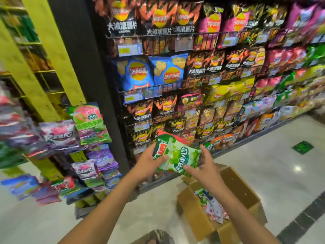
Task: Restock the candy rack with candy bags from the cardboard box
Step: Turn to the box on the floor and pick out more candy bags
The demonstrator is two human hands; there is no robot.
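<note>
I hold a small stack of candy bags in front of me, a green apple bag [181, 155] on top and a red bag [175, 137] peeking out behind it. My left hand [151, 161] grips the stack's left edge, thumb on the front. My right hand [202, 166] holds its right side, thumb on the lower front and fingers spread behind. Below my right arm an open cardboard box [233, 187] stands on the floor with several more candy bags [212, 206] inside. The candy rack [73, 138] stands at the left, hung with pink, green and purple bags.
A tall shelf of crisp bags [184, 76] fills the wall ahead, with a black post [98, 85] at its left end. Yellow shelving [45, 50] stands behind the candy rack. Glossy white floor [263, 164] with a green sticker [302, 147] stretches to the right.
</note>
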